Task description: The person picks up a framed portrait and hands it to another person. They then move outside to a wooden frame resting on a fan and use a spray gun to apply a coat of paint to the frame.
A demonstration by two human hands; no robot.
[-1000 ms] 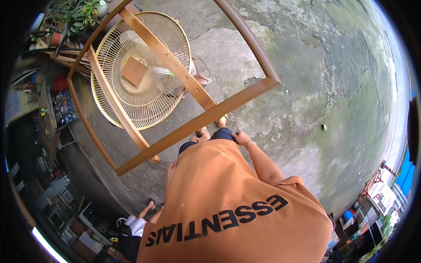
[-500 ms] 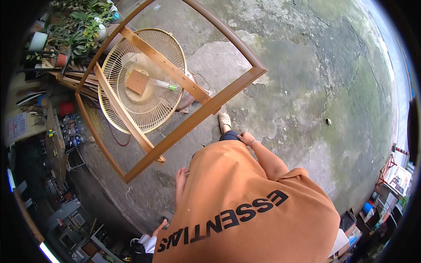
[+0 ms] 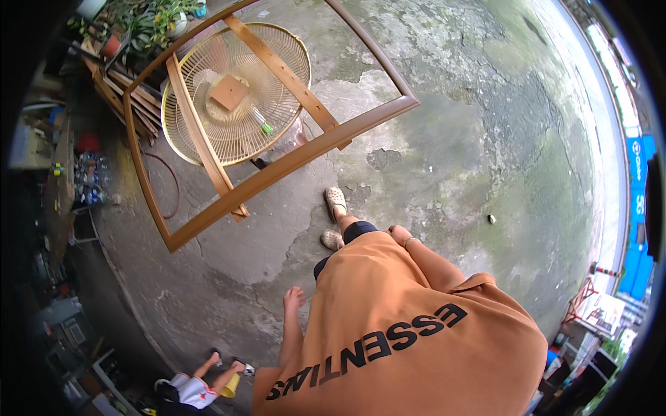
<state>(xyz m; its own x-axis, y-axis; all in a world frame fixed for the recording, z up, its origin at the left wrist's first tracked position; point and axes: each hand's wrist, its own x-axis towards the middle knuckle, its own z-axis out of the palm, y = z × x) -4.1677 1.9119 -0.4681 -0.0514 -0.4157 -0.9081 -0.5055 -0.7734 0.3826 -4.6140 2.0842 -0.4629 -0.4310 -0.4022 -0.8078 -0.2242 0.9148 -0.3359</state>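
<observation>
My left hand [image 3: 293, 298] hangs beside my orange T-shirt [image 3: 361, 298], empty, fingers apart. At my dark shorts [image 3: 357, 230], my right hand [image 3: 397, 234] is curled closed; what it holds, if anything, is hidden. Neither hand touches the brown wooden frame [image 3: 291, 163], which stands beyond my feet with two slats [image 3: 277, 70] across it. A large round wire fan grille [image 3: 208, 142] sits within the frame's outline, a small square board [image 3: 228, 91] at its middle. My beige clogs [image 3: 336, 200] are on the cracked concrete [image 3: 451, 159].
Potted plants [image 3: 146, 21] and stacked wood pieces [image 3: 139, 111] are at the upper left. A cluttered bench [image 3: 66, 180] runs along the left. Another person [image 3: 194, 388] is at the lower left. A red metal stand [image 3: 579, 301] and blue panels [image 3: 635, 249] are at the right.
The frame and grille sit higher in the picture, with more concrete before my feet. Both clogs now show. My left hand has swung out from beside the shirt.
</observation>
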